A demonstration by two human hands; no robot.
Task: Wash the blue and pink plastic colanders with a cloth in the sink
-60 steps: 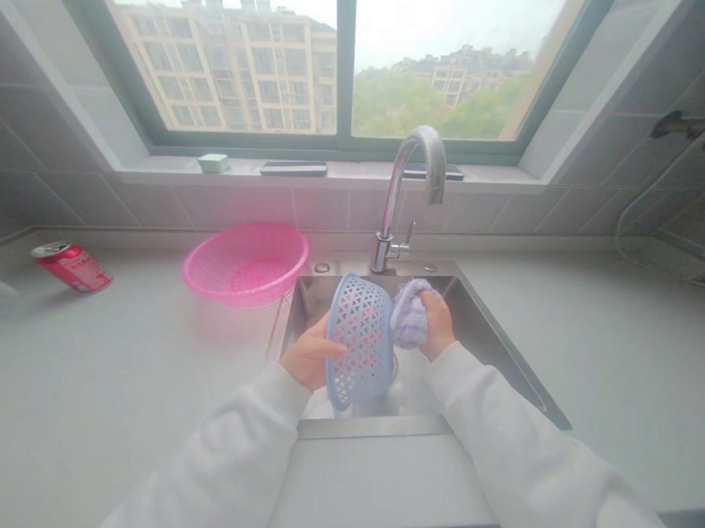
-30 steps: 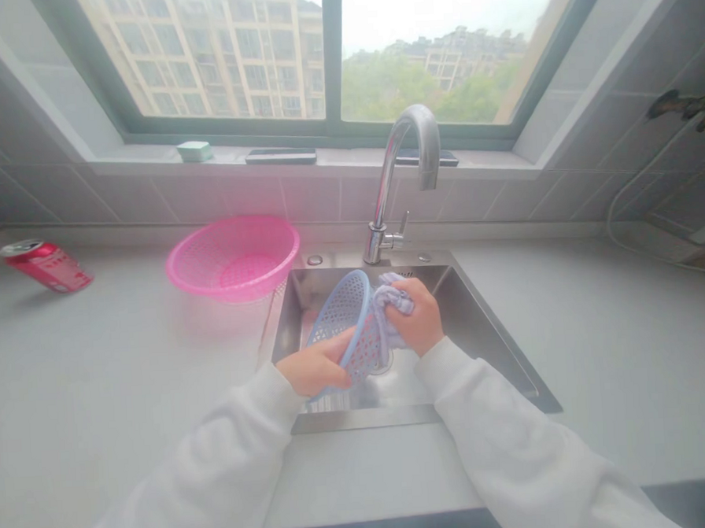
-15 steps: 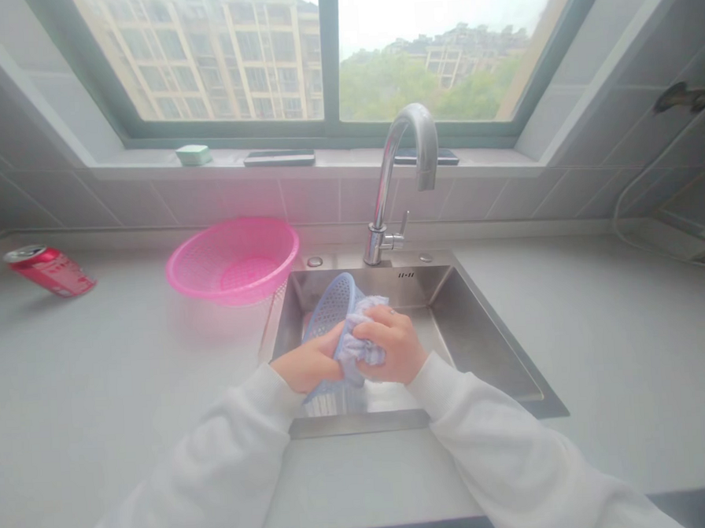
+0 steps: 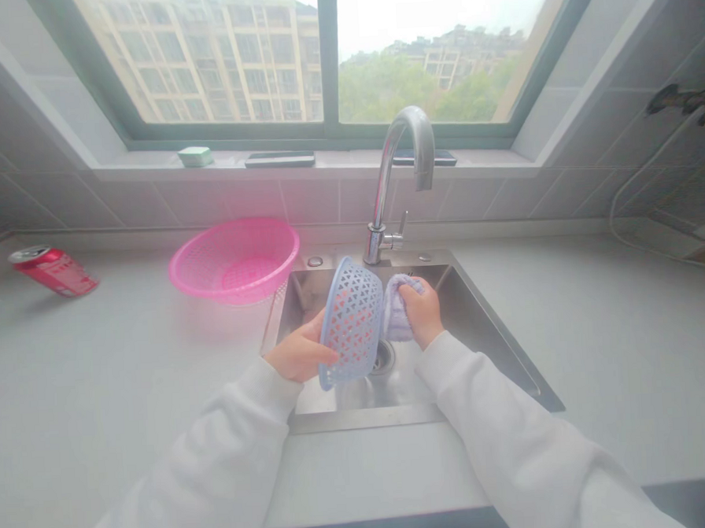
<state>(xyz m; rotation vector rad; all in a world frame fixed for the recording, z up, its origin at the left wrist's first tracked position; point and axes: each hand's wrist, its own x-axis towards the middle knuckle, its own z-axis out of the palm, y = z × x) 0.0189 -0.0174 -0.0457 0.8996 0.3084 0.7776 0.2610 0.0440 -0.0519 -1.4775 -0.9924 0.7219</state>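
Left hand [image 4: 301, 356]: fingers curled loosely around the rim of a pale blue lattice plastic basket [image 4: 351, 323], held tilted on edge over a stainless steel sink [image 4: 474, 321]. Right hand [image 4: 420, 312]: closed on a lilac fluffy cloth [image 4: 394, 317], just beside the basket, not touching it. Step in hand: basket and cloth held apart above the sink drain [image 4: 383, 357]; contact between them would call for closing that gap. Beyond: chrome faucet [image 4: 384, 183] at the sink's back edge; pink lattice basket [image 4: 232, 223] on the counter [image 4: 127, 370], left of the sink; red can [image 4: 54, 272] lying on its side near the counter's back left corner.

Pale blue basket [image 4: 352, 322] with triangle lattice, lilac cloth [image 4: 397, 309], pink mesh basket [image 4: 234, 262]
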